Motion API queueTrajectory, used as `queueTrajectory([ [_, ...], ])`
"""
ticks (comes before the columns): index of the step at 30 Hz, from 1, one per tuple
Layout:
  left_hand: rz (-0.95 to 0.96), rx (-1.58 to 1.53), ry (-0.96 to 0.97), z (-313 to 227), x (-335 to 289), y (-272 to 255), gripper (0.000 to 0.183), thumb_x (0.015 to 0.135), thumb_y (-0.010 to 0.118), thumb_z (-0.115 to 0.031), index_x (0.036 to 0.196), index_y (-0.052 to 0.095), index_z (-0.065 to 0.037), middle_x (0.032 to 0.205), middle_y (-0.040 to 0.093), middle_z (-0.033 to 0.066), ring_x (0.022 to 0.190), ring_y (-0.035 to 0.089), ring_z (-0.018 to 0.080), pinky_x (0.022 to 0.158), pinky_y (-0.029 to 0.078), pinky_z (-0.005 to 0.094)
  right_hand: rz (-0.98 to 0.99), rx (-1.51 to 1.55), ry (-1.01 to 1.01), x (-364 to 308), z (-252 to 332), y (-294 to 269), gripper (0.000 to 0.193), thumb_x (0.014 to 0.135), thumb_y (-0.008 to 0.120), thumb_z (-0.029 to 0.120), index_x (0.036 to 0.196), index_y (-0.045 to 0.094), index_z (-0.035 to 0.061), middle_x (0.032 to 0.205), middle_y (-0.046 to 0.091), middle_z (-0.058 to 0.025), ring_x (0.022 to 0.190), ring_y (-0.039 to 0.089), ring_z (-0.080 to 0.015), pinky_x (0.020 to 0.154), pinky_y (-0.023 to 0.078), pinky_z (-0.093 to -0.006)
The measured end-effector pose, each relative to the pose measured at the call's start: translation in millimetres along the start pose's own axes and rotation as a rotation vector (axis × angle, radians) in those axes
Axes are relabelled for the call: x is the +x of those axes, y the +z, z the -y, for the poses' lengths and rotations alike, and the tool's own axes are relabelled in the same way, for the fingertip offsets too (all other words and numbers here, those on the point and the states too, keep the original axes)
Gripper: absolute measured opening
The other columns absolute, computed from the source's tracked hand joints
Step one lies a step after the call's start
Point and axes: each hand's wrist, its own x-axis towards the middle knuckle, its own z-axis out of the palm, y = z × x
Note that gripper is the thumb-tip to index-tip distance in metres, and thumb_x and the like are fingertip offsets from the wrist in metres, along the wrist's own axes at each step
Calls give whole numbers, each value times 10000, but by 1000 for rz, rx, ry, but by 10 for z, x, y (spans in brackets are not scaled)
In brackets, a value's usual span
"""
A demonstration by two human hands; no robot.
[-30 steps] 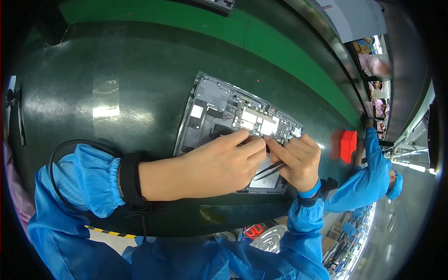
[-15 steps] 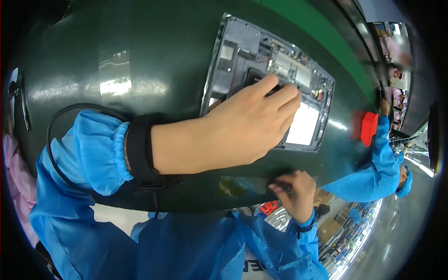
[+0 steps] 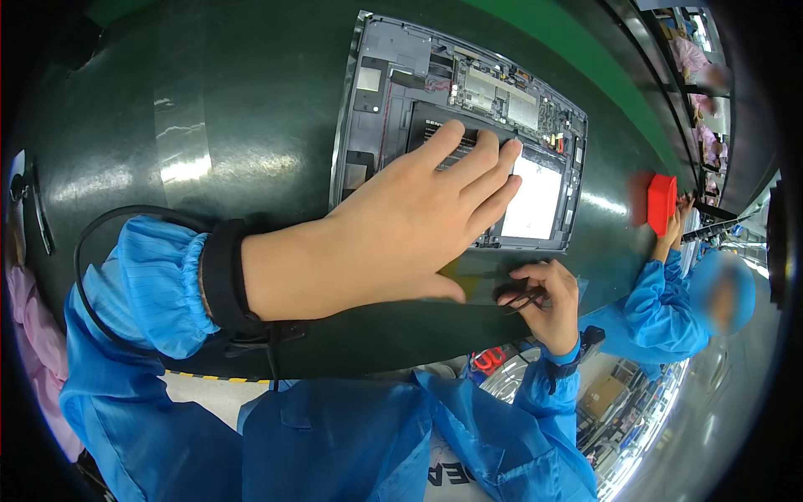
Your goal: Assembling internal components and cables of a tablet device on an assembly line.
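An opened tablet-like device point(image 3: 381, 100) lies on the dark green bench, its inner parts showing. It has a circuit board point(image 3: 510, 100) along the far side, a flat black battery point(image 3: 422, 121) in the middle and a bright white panel point(image 3: 534, 201) at the right. Over the battery and part of the panel spreads my left hand point(image 3: 410, 222), fingers apart and holding nothing; I cannot tell how firmly it touches. Just off the device's near edge, my right hand point(image 3: 556, 305) is closed on thin black strands point(image 3: 525, 299) that look like a cable; their exact kind is unclear.
A black wristband point(image 3: 226, 276) with a cable circles my left wrist. Clear tape point(image 3: 182, 142) is stuck on the bench at the left. At the right, a co-worker in blue point(image 3: 661, 293) reaches beside a red bin point(image 3: 661, 205). Red-handled scissors point(image 3: 488, 360) lie below the bench edge.
My left hand has opened from curled fingers to a spread hand, uncovering more of the battery. My right hand has risen closer to the device. The co-worker's hands now meet at the red bin.
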Motion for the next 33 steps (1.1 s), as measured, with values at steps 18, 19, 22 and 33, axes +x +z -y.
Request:
queueTrajectory([
  [18, 71, -11, -1, 56, 26, -86, 1130, 667, 843, -648, 1529, 464, -25, 1618, 385, 187, 1351, 450, 346, 1122, 349, 496, -251, -194, 34, -312, 404, -246, 345, 666, 921, 73, 977, 782, 22, 744, 681, -76, 594, 620, -180, 521, 440, -292],
  [19, 72, -28, -2, 61, 28, -85, 1137, 664, 844, -651, 1532, 460, -25, 1621, 381, 192, 1357, 448, 350, 1122, 347, 500, -242, -310, 15, -290, 455, -283, 359, 652, 924, 80, 986, 796, 38, 738, 674, -65, 571, 604, -176, 501, 427, -300],
  [22, 68, -51, -2, 59, 17, -72, 1148, 658, 848, -653, 1534, 456, -22, 1626, 373, 200, 1367, 442, 358, 1122, 345, 509, -194, -419, -74, -155, 537, -388, 336, 672, 906, 73, 987, 791, 54, 677, 575, -36, 531, 556, -192, 488, 420, -320],
  [33, 41, -88, -1, 49, -20, -85, 1144, 647, 863, -637, 1519, 471, -9, 1623, 375, 205, 1363, 447, 366, 1124, 343, 515, 154, -249, -198, 141, 855, -493, 264, 779, 821, 49, 1017, 723, -8, 753, 596, -56, 609, 648, -228, 563, 541, -344],
])
